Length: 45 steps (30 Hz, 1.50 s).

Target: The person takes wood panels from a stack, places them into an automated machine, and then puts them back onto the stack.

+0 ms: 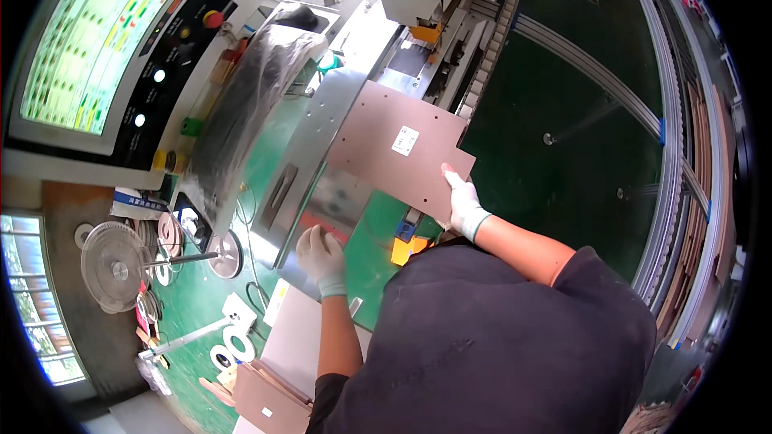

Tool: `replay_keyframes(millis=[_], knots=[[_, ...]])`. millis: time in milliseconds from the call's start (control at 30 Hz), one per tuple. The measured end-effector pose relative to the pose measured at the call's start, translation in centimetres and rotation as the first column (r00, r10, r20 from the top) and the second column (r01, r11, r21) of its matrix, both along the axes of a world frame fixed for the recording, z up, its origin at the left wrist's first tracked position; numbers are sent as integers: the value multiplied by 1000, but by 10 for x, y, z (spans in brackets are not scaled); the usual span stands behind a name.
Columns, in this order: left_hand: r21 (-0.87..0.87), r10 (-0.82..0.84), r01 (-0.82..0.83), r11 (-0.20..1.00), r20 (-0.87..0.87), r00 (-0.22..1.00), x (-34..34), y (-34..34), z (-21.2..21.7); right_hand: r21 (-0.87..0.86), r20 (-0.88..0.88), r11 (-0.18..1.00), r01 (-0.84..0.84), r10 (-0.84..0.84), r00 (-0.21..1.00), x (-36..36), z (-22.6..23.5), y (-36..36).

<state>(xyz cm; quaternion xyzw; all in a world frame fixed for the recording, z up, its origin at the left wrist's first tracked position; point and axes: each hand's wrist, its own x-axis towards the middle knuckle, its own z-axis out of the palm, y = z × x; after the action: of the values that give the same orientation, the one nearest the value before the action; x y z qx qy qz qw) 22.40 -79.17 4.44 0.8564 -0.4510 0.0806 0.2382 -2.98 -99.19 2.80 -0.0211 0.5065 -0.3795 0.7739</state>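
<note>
A flat brown panel (378,137) with small holes and a white label (405,141) lies partly on the metal machine bed, its near end sticking out toward me. At the panel's near right corner, my right hand (465,205), in a white glove, grips the edge with its thumb on top; the fingers underneath are hidden. My left hand (321,257), gloved too, hovers apart from the panel, left of its near end and beside the metal table edge (281,225). Its fingers are loosely bent, and nothing shows in them.
Left stand a lit control screen (92,40), a red push button (213,19) and a fan (117,267). Stacked brown panels (269,398) lie at lower left. A chain-like rail (490,56) and an aluminium frame (595,68) run along the right.
</note>
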Motion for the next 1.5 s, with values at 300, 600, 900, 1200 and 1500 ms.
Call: replay_keyframes(millis=[300, 600, 900, 1200, 1500], knots=[[53, -91, 86, 995, 91, 992, 19, 14, -56, -5, 142, 997, 79, -77, 987, -20, 5, -96], [-29, 95, -137, 990, -587, 804, 33, 47, -99, -275, -59, 951, 144, -167, 984, -68, -3, -261], [304, 172, -104, 947, -208, 963, 18, 8, -20, -399, 56, 832, 386, -398, 916, -118, -43, -388], [205, 131, -122, 971, -31, 991, -33, 14, -7, -676, -689, 465, -571, -674, 267, -3, -37, -215], [105, 550, -540, 835, -131, 825, -83, 233, -14, -7, -879, -626, -779, -368, 304, 29, 6, -20]])
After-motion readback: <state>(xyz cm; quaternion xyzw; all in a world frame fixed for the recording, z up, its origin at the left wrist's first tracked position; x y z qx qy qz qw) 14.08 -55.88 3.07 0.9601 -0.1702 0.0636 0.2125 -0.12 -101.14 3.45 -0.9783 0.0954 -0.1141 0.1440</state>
